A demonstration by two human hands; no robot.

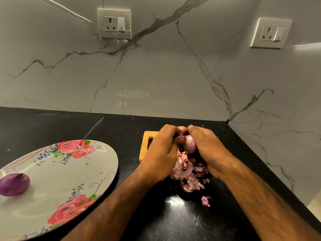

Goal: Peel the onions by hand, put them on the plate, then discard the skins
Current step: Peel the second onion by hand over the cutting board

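Head view. Both hands meet low over the black, speckled surface [69, 124], near the corner of the marble-veined wall. The left hand [161, 150] and right hand [206, 150] each close a tight grip round one small round onion [190, 145], pale pink and glossy where bare. Beneath them lies a loose heap of papery pink skins [187, 174], next to a pale wooden board [145, 146]. Well to the left, a smooth purple second onion [13, 184] rests on the rose-printed oval plate [73, 171].

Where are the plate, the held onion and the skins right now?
plate [57, 176], head view, bare grey middle of the dish.
held onion [190, 144], head view, its pale exposed side.
skins [186, 175], head view, middle of the pink heap.
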